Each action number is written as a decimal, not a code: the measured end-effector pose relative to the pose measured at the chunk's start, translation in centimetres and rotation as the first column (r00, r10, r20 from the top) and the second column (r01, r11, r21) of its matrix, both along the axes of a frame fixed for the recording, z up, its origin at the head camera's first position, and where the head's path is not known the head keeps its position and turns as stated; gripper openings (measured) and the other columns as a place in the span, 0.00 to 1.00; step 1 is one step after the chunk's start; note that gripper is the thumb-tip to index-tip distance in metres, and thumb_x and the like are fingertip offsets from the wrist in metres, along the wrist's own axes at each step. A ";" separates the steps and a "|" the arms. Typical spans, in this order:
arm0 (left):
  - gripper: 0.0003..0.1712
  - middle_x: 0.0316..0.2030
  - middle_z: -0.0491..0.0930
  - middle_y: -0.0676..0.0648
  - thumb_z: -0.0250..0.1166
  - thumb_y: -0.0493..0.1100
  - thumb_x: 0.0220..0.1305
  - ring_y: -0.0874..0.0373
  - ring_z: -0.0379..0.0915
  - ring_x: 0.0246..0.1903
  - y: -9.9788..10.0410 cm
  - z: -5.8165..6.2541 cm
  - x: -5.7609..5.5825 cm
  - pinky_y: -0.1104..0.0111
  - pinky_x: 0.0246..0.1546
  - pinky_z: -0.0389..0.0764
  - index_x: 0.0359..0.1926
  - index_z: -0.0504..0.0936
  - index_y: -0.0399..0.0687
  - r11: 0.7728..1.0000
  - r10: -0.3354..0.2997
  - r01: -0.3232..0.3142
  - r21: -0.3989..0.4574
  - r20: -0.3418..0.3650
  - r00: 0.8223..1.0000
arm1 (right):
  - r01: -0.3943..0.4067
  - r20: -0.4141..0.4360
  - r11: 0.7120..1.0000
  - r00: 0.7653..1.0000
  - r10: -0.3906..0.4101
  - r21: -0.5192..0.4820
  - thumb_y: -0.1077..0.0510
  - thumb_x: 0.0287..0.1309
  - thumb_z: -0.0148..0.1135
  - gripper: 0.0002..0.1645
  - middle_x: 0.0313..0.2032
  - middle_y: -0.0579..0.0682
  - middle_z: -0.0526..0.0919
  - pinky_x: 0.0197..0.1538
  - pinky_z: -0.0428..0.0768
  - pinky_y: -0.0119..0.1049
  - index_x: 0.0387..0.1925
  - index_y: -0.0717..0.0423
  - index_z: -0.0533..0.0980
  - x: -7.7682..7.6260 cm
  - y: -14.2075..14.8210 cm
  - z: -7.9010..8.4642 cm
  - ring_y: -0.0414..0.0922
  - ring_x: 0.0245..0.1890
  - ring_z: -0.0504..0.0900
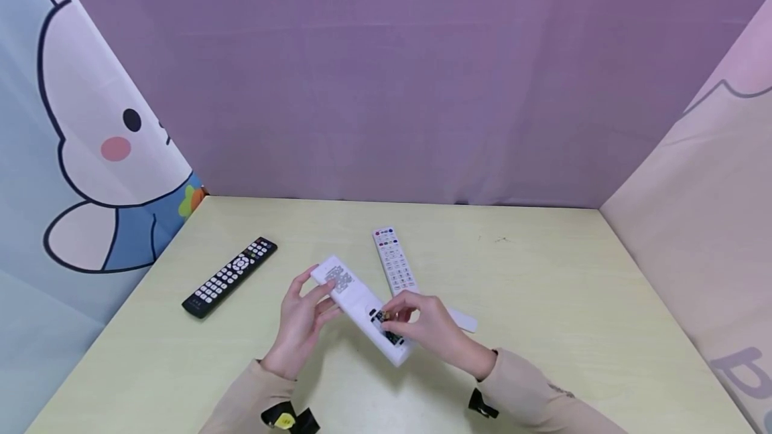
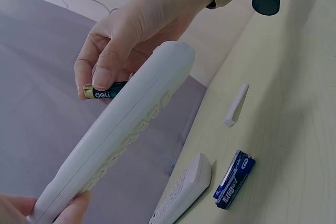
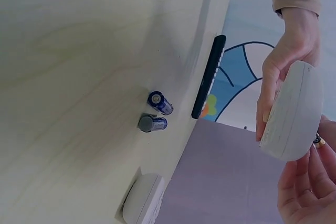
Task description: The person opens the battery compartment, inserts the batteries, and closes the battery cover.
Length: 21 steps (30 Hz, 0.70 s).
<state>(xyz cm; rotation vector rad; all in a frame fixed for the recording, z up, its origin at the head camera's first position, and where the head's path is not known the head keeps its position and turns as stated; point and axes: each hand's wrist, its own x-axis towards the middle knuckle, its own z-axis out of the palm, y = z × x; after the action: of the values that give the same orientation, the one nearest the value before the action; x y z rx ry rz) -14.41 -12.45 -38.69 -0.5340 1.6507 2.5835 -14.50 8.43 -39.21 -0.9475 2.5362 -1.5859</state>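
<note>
My left hand (image 1: 300, 322) grips a white remote control (image 1: 356, 300) by its upper end, lifted over the table with its back turned up. The battery compartment (image 1: 395, 338) in its lower half is uncovered, with dark contents showing. Over that compartment my right hand (image 1: 431, 327) pinches a black and gold battery (image 2: 102, 93) between thumb and fingers; the left wrist view shows "deli" printed on it. Its inner end is hidden behind the remote there. Little of the battery shows in the right wrist view, where the remote's body covers most of it.
A second white remote (image 1: 395, 263) lies buttons up behind the hands. To the left is a black remote (image 1: 229, 278). Two blue batteries (image 2: 234, 179) lie side by side on the table, near a small white cover (image 2: 237, 104). Fabric walls (image 1: 410, 86) border the table.
</note>
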 end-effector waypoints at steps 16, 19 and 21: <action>0.31 0.45 0.72 0.42 0.52 0.30 0.59 0.56 0.79 0.32 -0.4 0.4 0.1 0.70 0.35 0.81 0.62 0.54 0.47 1.000 -0.009 0.009 0.028 -0.006 1.000 | -0.106 -0.197 0.967 0.968 0.153 0.230 0.55 0.33 0.73 0.37 0.48 0.54 0.68 0.45 0.78 0.33 0.50 0.56 0.70 0.6 0.6 0.1 0.47 0.45 0.71; 0.30 0.42 0.74 0.44 0.52 0.30 0.59 0.56 0.79 0.31 -0.7 0.5 0.0 0.70 0.35 0.81 0.62 0.55 0.47 1.000 -0.007 0.007 0.027 -0.006 1.000 | -0.153 -0.122 0.937 0.972 0.199 0.315 0.57 0.30 0.74 0.46 0.54 0.58 0.64 0.49 0.76 0.34 0.57 0.55 0.64 0.9 0.9 0.4 0.50 0.51 0.68; 0.30 0.40 0.75 0.45 0.51 0.30 0.59 0.56 0.79 0.31 -0.7 0.5 -0.1 0.71 0.34 0.81 0.61 0.55 0.47 1.000 -0.009 0.009 0.021 -0.007 1.000 | -0.176 -0.102 0.919 0.969 0.225 0.352 0.59 0.30 0.73 0.50 0.56 0.58 0.62 0.50 0.76 0.33 0.59 0.55 0.61 0.9 1.0 0.4 0.51 0.53 0.68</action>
<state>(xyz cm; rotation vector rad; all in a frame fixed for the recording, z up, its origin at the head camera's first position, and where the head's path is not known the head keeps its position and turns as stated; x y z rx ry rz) -14.48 -13.16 -38.15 -0.5158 1.6223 2.5963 -13.61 9.45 -38.85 -1.2584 2.5784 -1.0148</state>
